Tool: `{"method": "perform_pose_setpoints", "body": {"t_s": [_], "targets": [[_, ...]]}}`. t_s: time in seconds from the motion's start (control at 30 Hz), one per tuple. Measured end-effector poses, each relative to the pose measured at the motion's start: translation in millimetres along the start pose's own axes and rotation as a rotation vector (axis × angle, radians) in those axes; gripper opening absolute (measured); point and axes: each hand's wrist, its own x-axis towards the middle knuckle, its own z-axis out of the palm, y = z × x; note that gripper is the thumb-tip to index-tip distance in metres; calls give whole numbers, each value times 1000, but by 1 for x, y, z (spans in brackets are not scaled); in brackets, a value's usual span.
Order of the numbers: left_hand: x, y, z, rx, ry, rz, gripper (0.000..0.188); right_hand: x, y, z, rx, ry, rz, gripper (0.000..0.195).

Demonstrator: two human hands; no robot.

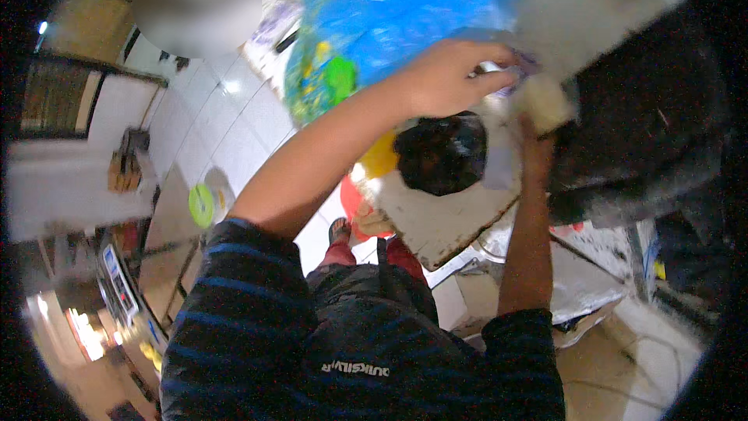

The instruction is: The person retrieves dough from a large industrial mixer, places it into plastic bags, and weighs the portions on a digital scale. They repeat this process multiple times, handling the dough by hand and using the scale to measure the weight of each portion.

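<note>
My left hand (pixel 456 76) reaches across the table, its thumb and fingertips pinched together on a small purple-and-white thing (pixel 507 89), too blurred to name. Close by, my right hand (pixel 529 126) is around a pale yellow block-like thing (pixel 544 106), also blurred; most of its fingers are hidden. The two hands nearly meet. Below my left wrist sits a round black container or bag (pixel 441 155) with a shiny inside. Beyond my left forearm spreads a large blue plastic bag (pixel 403 6).
A worn pale tabletop (pixel 450 222) lies before me, its dark chipped edge near my body. Something yellow (pixel 380 155) and a bright green piece (pixel 340 80) are on the left. A large dark mass (pixel 637 117) stands at right. White floor tiles (pixel 234 111) show at left.
</note>
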Motion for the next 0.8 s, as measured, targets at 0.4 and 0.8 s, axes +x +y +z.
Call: {"method": "perform_pose_setpoints", "body": {"t_s": [0.4,0.8], "targets": [[-518,-30,31,-411,437,-1305,46,-40,39,-33,177,-182,131,55],[-847,-89,204,-207,489,-1343,49,-236,-222,27,-13,399,-421,28]]}}
